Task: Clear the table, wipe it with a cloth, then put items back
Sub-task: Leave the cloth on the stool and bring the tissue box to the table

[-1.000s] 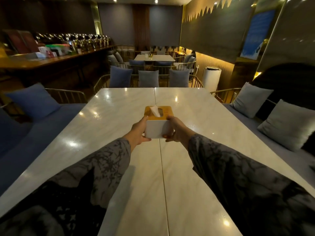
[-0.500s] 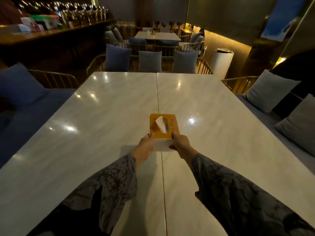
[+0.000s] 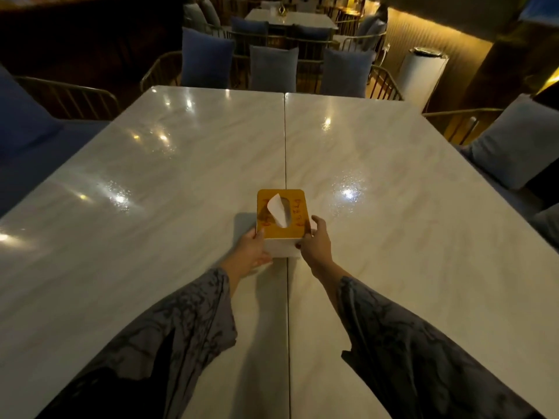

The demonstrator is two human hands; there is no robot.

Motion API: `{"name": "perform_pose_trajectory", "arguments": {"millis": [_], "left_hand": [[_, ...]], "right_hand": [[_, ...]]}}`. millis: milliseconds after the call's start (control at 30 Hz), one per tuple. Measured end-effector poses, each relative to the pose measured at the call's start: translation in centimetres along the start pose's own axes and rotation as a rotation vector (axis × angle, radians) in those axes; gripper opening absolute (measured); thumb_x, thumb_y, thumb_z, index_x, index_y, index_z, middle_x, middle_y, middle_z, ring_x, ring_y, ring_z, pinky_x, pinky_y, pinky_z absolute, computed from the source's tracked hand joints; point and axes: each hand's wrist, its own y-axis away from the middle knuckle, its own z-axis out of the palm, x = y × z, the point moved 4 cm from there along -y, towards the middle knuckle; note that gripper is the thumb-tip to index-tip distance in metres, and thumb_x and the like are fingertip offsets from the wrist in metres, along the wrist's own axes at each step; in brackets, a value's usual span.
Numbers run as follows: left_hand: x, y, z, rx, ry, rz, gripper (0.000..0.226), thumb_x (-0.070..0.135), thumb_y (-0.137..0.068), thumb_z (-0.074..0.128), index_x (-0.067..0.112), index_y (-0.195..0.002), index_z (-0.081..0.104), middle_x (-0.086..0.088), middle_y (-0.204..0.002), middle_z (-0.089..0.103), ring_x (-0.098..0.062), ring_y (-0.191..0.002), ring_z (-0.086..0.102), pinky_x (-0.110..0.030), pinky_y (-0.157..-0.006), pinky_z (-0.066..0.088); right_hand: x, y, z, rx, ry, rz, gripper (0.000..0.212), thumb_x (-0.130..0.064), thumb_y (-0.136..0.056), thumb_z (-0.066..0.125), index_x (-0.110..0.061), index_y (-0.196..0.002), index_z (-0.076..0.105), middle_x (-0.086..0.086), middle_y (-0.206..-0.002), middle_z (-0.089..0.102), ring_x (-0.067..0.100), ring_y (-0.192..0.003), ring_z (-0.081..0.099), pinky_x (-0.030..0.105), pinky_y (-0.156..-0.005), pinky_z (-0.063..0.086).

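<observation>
A white tissue box with a yellow wooden lid [image 3: 282,220] stands on the pale marble table [image 3: 151,182], astride the seam between its two tops. A white tissue pokes up from the lid's slot. My left hand [image 3: 253,248] holds the box's near left side, fingers curled round its corner. My right hand [image 3: 314,241] holds the near right side, thumb on the front face and fingers along the side. No cloth is in sight.
Benches with blue and grey cushions [image 3: 514,143] flank the table on both sides. Metal-framed chairs with cushions [image 3: 273,68] line the far edge. A white cylindrical bin [image 3: 422,72] stands at the back right. Another table [image 3: 290,18] sits farther back.
Both hands have lowered the tissue box from the air down onto the table at the seam. The camera has tilted downward.
</observation>
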Motion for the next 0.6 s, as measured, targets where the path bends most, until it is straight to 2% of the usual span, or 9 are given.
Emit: {"name": "perform_pose_trajectory", "arguments": {"millis": [100, 233, 300, 400, 500, 567, 600], "left_hand": [[1.1, -1.7, 0.2, 0.018, 0.028, 0.061, 0.045, 0.033, -0.101, 0.047, 0.023, -0.144, 0.042, -0.011, -0.128, 0.056, -0.029, -0.102, 0.061, -0.041, -0.087, 0.057], [1.5, -3.3, 0.3, 0.052, 0.046, 0.132, 0.053, 0.029, -0.095, 0.06, 0.021, -0.142, 0.038, -0.01, -0.132, 0.053, -0.032, -0.11, 0.059, -0.049, -0.087, 0.057], [1.4, -3.7, 0.4, 0.038, 0.026, 0.15, 0.054, 0.031, -0.095, 0.06, 0.023, -0.143, 0.037, -0.009, -0.135, 0.051, -0.032, -0.114, 0.057, -0.05, -0.089, 0.056], [1.7, -1.9, 0.8, 0.041, -0.097, 0.194, 0.058, 0.034, -0.095, 0.059, 0.025, -0.145, 0.031, -0.005, -0.137, 0.05, -0.03, -0.116, 0.056, -0.048, -0.091, 0.055], [2.0, 1.6, 0.9, 0.116, -0.298, 0.3, 0.063, 0.028, -0.093, 0.062, 0.017, -0.146, 0.028, -0.007, -0.138, 0.047, -0.029, -0.124, 0.05, -0.04, -0.098, 0.049], [2.0, 4.3, 1.0, 0.061, -0.376, 0.336, 0.057, 0.022, -0.093, 0.063, 0.014, -0.142, 0.036, -0.008, -0.135, 0.051, -0.028, -0.125, 0.05, -0.029, -0.094, 0.044], [1.8, 5.7, 1.0, 0.026, -0.438, 0.337, 0.056, 0.021, -0.093, 0.063, 0.013, -0.142, 0.036, -0.009, -0.136, 0.051, -0.027, -0.126, 0.049, -0.029, -0.092, 0.041]], "right_hand": [[-0.7, -1.3, 1.2, 0.006, 0.062, -0.021, 0.039, -0.012, -0.097, 0.051, -0.014, -0.134, 0.04, 0.004, -0.118, 0.055, 0.023, -0.106, 0.058, 0.029, -0.074, 0.054], [-1.3, -2.7, 1.6, -0.018, 0.101, 0.031, 0.028, -0.012, -0.092, 0.059, -0.016, -0.117, 0.047, 0.004, -0.112, 0.058, 0.021, -0.101, 0.059, 0.021, -0.063, 0.048], [-1.7, -3.0, 1.2, -0.031, 0.127, 0.026, 0.029, -0.013, -0.091, 0.06, -0.014, -0.118, 0.048, 0.004, -0.108, 0.058, 0.02, -0.098, 0.059, 0.019, -0.059, 0.045], [-2.6, -2.8, 0.0, 0.005, 0.129, -0.009, 0.036, -0.012, -0.092, 0.058, -0.007, -0.126, 0.048, 0.007, -0.11, 0.057, 0.021, -0.096, 0.057, 0.028, -0.071, 0.05], [-3.3, -1.4, -0.8, 0.01, 0.088, 0.006, 0.051, -0.021, -0.093, 0.062, -0.01, -0.139, 0.042, 0.011, -0.128, 0.054, 0.023, -0.106, 0.056, 0.029, -0.076, 0.049], [-3.7, 0.3, -1.6, 0.039, 0.057, 0.034, 0.057, -0.025, -0.093, 0.063, -0.01, -0.142, 0.039, 0.012, -0.135, 0.051, 0.026, -0.115, 0.054, 0.028, -0.076, 0.047], [-4.0, 1.4, -2.1, 0.054, 0.056, 0.052, 0.057, -0.023, -0.093, 0.063, -0.009, -0.143, 0.038, 0.013, -0.138, 0.049, 0.026, -0.119, 0.052, 0.028, -0.078, 0.046]]}}
